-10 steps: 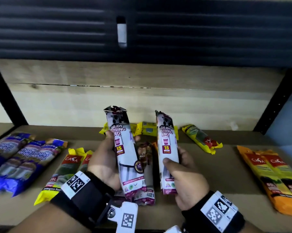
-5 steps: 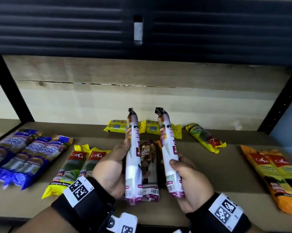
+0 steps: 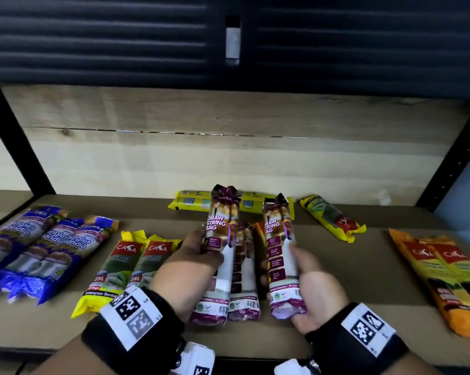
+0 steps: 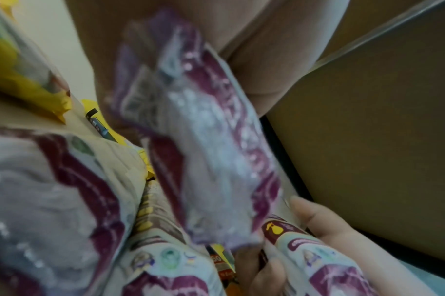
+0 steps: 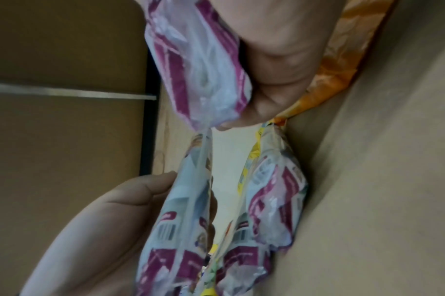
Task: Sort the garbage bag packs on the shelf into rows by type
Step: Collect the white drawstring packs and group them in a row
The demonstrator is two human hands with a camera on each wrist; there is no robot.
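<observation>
My left hand grips one purple-and-white Draw String Bag pack round its middle, its top end pointing away from me. Beside it my right hand grips a second pack of that type in the same way. Between the two a third such pack lies flat on the brown shelf, partly over an orange pack. The right wrist view shows my right thumb on its pack, with the lying pack alongside. The left wrist view is blurred, with the left hand's pack at its centre.
Three blue Singlet Handle packs lie in a row at the left, then two yellow Casa 25L packs. Yellow packs lie crosswise at the back, one more at an angle. Orange packs lie at the right. Black posts flank the shelf.
Both hands have rolled their packs about their long axes, from one printed face through edge-on to another printed face, and brought them lower beside the lying pack.
</observation>
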